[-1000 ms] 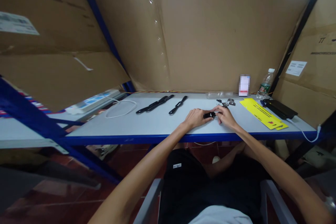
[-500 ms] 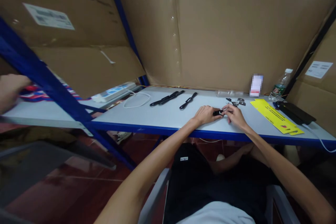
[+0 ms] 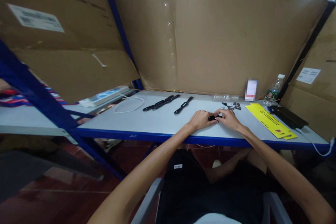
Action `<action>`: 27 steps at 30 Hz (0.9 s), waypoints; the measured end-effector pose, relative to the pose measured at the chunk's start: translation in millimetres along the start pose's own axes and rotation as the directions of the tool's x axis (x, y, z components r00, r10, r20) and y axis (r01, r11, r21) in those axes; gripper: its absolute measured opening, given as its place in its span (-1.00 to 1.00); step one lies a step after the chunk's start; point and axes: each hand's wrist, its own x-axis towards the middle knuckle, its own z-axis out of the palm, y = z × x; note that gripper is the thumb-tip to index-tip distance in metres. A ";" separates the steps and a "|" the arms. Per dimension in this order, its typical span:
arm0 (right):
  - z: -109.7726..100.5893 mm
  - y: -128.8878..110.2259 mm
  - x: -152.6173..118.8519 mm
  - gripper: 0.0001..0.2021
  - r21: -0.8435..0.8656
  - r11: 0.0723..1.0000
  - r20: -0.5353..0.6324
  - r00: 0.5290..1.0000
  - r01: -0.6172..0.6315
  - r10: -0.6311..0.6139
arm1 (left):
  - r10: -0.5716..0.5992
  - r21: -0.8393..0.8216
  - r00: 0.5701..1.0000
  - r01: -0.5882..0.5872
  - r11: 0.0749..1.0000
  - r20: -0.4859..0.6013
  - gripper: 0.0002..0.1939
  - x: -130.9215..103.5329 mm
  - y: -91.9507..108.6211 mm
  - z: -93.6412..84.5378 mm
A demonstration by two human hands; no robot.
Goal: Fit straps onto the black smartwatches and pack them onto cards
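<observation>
Both hands, left hand [image 3: 200,120] and right hand [image 3: 229,119], fingers clamped on a small black part [image 3: 212,117] near the table's front edge [image 3: 147,135].

On the table [image 3: 162,126], the straps [image 3: 168,102] lie far left of the hands, a cable [image 3: 128,105] farther left. Small parts [image 3: 232,105] sit just behind the hands; a card [image 3: 270,124], phone [image 3: 287,116] and bottle [image 3: 274,89] lie right.

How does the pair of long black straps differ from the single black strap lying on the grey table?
The pair of long black straps looks longer and lies farther left; the single black strap looks shorter and lies alone, nearer the left hand. The pair's pieces touch or overlap. Both are black, flat on the grey table, untouched.
</observation>
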 end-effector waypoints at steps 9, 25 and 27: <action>9.5 -13.2 22.5 -0.73 -0.347 0.933 0.035 0.992 -0.099 0.118 | -0.027 0.028 1.000 0.027 0.999 0.004 -0.49 -0.7 1.3 -1.2; -25.2 4.1 13.3 -0.76 -0.125 0.992 0.255 0.966 -0.001 0.033 | -0.002 -0.015 0.999 0.002 1.000 -0.039 -0.44 0.6 -3.0 2.4; -27.0 3.3 15.3 -0.75 -0.117 0.993 0.297 0.953 -0.019 0.053 | 0.002 -0.022 0.999 -0.003 1.000 -0.048 -0.43 1.2 -3.3 2.9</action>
